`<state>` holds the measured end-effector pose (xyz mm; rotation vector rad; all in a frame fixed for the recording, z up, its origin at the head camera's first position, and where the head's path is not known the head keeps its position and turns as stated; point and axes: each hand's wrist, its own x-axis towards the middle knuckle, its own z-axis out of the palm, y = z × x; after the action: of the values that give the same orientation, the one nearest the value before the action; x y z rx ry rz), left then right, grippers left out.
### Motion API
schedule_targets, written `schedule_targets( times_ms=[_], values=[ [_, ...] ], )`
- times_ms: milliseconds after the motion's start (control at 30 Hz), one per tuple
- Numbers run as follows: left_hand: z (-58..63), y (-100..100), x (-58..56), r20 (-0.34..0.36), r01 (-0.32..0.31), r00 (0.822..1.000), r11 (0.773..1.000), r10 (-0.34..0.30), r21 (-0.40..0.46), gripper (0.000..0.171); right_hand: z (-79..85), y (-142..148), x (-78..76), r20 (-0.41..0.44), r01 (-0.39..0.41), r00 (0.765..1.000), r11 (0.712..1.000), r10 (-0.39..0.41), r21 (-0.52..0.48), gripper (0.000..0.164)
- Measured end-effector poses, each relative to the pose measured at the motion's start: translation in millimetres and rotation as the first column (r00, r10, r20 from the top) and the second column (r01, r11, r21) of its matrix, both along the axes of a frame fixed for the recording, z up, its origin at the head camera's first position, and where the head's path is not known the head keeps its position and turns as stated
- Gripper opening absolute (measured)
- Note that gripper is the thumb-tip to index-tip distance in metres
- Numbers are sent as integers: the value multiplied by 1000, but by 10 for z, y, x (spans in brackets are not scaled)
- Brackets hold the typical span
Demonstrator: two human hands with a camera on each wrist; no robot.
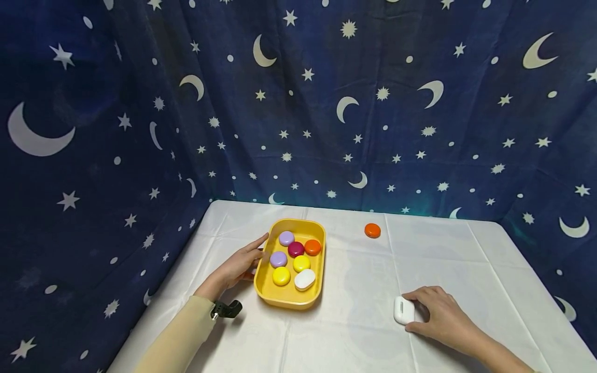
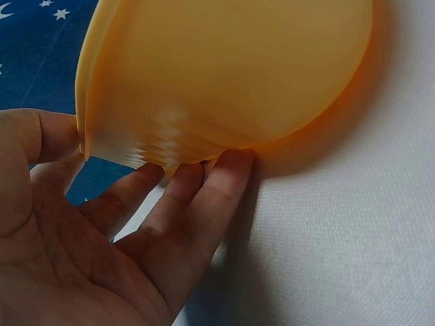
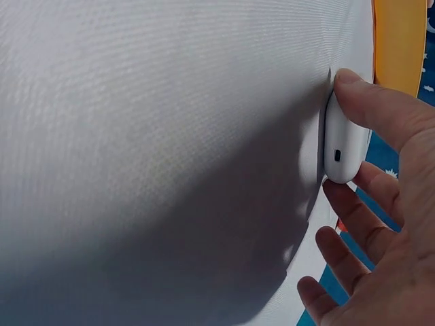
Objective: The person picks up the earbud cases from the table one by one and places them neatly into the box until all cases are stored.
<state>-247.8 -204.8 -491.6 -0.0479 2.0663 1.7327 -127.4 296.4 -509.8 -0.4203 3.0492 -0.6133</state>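
Note:
On the white tabletop sits a yellow tray (image 1: 267,296) holding several glossy rounded discs in lilac, maroon, orange and yellow. A white oval piece (image 1: 305,280) lies in its near right corner. My left hand (image 1: 239,267) touches the tray's left side from outside. In the left wrist view, its fingertips (image 2: 234,159) rest against the ridged wall and another digit meets the rim. To the right, my right hand (image 1: 440,316) pinches a white earbud case (image 1: 403,311) between thumb and finger. A small port shows on the case's end in the right wrist view; the other fingers are spread.
A lone orange disc (image 1: 372,230) lies on the table (image 1: 354,274) toward the back, right of the tray. Dark blue curtains (image 1: 317,114) with moons and stars hang behind the table and along its left side.

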Motion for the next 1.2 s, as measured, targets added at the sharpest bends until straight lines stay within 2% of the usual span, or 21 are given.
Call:
schedule_targets(
  times_ms=[300, 500, 833, 1200],
  values=[
    [22, -22, 16, -1, -1, 1000, 1000, 1, 3, 65, -11, -7, -28, -69, -33, 997, 999, 33, 2, 64],
    [34, -18, 5, -3, -1, 1000, 1000, 1, 1, 66, 31, -97, -135, -122, -68, 990, 998, 67, -7, 63],
    [33, -5, 24, -8, 3, 1000, 1000, -3, -8, 65, 410, -606, -509, -168, -139, 978, 987, 124, -83, 61],
    [45, 2, 33, -9, 13, 1000, 1000, -14, -17, 66, 705, -1308, -859, -159, -223, 964, 973, 212, -60, 63]
  ],
)
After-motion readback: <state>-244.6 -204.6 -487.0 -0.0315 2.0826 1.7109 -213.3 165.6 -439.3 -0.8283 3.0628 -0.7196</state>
